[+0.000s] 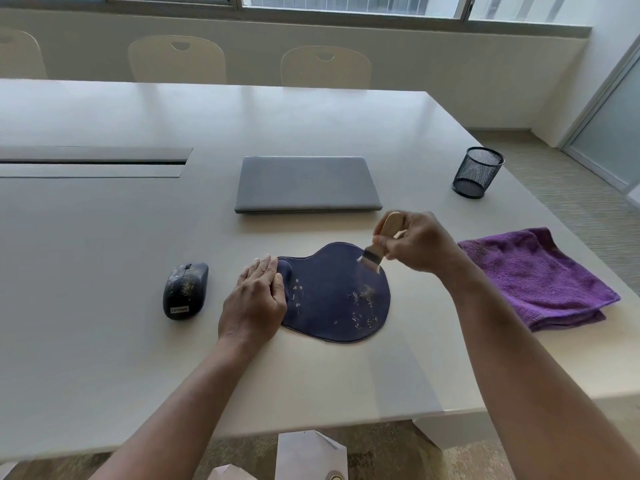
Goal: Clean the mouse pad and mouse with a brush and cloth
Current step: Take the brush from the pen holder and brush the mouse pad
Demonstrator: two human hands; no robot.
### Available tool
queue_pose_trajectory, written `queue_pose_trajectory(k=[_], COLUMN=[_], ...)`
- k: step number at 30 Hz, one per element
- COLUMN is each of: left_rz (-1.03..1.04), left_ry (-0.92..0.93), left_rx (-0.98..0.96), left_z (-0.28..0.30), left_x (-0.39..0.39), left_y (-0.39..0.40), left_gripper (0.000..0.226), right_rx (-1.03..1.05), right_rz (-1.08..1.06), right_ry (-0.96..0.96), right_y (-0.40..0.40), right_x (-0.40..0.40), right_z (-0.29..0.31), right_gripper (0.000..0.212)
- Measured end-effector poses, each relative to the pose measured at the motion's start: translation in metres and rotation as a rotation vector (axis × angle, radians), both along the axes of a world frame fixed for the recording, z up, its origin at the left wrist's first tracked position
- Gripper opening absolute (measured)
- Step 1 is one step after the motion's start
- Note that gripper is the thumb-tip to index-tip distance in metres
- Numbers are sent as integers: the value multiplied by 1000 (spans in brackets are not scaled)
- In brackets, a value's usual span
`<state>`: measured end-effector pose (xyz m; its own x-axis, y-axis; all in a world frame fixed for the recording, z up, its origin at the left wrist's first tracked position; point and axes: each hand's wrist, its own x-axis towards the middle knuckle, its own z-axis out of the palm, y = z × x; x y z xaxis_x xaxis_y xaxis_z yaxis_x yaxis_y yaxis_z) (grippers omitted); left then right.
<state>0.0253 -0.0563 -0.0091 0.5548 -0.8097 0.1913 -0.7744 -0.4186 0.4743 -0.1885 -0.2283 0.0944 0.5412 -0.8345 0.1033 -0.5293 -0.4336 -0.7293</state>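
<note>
A dark blue mouse pad (332, 299) with a wrist rest lies on the white table (138, 358), flecked with pale crumbs near its right and lower parts. My left hand (254, 299) lies flat on the pad's left edge and wrist rest, pressing it down. My right hand (415, 242) grips a small brush (375, 251) by its wooden handle; the bristles touch the pad's upper right edge. A dusty black mouse (186, 289) sits left of the pad. A folded purple cloth (538, 277) lies to the right.
A closed grey laptop (306, 183) lies behind the pad. A black mesh pen cup (477, 172) stands at the back right near the table's edge. A cable hatch (93, 162) is set into the table at the left. Chairs line the far side.
</note>
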Motion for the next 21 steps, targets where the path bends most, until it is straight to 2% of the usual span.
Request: queue_pose_trajectory(k=[2,4,6,9,13,17,19,21], left_rz=[-3,-4,-4,-11,-12,-5,-6,-7], left_ry=[-4,0,0,-2,-3,-10,-10,-13], left_rx=[1,0,1,2,0,2,4,1], left_z=[0,0,0,-1,-1,0,0,0], left_x=[0,0,0,1,1,0,0,0], left_y=[0,0,0,0,0,0,0,0], left_gripper=[48,48,48,48,48,48,48,48], right_rx=[-28,69,122,-14,78,-2,46,116], right_rz=[0,62,54,-25,65,-14,63,114], right_ry=[60,108,37,14,76,12,90,88], right_y=[3,7,6,4,8,6,9,10], right_x=[2,2,3,5,7,10,10,10], right_z=[-3,-5,-3,-3,-5,-7,-6,-2], right_gripper=[9,10,11,11,10,11,11,12])
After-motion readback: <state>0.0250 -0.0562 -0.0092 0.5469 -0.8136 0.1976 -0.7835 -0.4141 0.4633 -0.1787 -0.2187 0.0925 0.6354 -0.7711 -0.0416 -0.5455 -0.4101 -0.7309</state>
